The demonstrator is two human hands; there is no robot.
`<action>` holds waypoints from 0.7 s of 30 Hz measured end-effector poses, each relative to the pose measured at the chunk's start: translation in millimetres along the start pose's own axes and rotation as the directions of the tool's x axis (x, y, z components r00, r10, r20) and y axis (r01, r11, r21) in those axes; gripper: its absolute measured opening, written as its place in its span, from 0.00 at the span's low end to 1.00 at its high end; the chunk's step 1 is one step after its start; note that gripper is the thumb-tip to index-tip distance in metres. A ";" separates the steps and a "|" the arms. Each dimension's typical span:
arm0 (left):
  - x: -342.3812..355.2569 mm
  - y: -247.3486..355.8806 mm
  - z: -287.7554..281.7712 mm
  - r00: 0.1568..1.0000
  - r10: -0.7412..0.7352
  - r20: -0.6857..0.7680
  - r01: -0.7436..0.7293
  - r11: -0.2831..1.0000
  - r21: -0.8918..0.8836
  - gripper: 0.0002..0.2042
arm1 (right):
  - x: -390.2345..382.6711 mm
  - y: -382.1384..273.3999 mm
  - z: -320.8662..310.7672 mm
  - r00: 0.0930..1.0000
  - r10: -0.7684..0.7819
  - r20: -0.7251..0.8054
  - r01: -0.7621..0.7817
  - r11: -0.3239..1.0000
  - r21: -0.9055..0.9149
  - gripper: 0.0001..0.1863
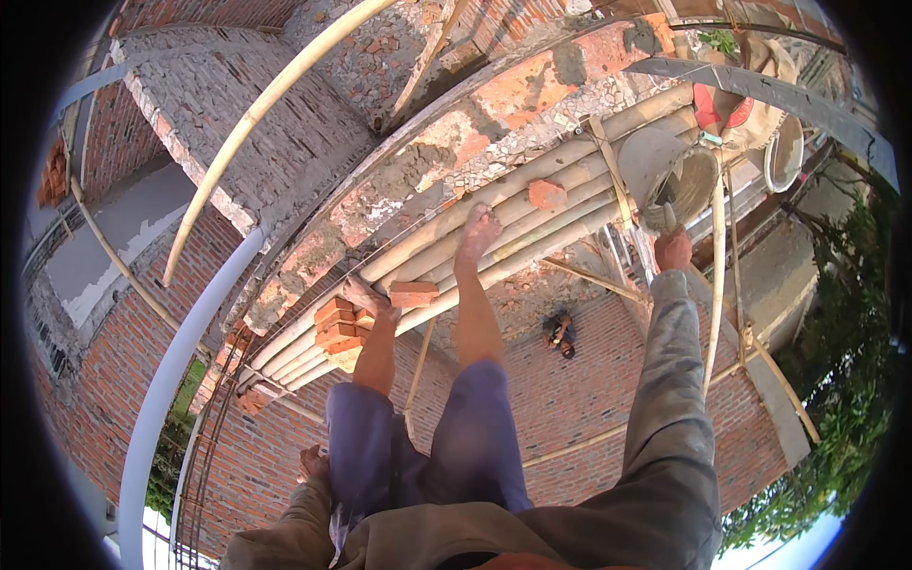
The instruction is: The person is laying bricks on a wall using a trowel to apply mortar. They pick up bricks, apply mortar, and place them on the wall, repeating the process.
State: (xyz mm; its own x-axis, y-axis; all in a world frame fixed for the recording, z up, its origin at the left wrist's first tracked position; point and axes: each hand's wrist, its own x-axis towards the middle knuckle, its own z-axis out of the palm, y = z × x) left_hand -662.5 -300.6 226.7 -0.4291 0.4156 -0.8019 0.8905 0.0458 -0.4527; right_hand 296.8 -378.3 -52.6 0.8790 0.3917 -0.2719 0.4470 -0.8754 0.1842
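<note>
My right arm reaches forward, and my right hand is closed round the handle of a trowel. The trowel's grey blade is at the mouth of a mortar-crusted bucket; how much mortar is inside I cannot tell. Down by my left thigh is my left hand, with its fingers mostly hidden and nothing visible in it. Beyond my left foot, several orange bricks are stacked, and another brick lies between my feet. A broken brick piece rests farther right on the poles.
My bare feet stand on a scaffold of bamboo poles, high above the ground. Ahead runs a mortar-smeared brick wall top. A person is far below. A slanting bamboo pole and a grey pipe rise at left.
</note>
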 end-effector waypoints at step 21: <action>-62.3 -9.2 -71.5 0.865 -0.462 0.194 0.490 0.702 -0.516 0.24 | -189.9 16.4 -114.0 0.876 -0.214 0.432 -0.137 0.748 0.649 0.12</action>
State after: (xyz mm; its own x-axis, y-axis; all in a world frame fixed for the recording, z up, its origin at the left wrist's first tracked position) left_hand -633.1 -261.9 308.7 -0.8120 0.1622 -0.5606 0.4931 0.7046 -0.5103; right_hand 156.1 -434.7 109.7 0.6031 0.4083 -0.6853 0.1061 -0.8925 -0.4384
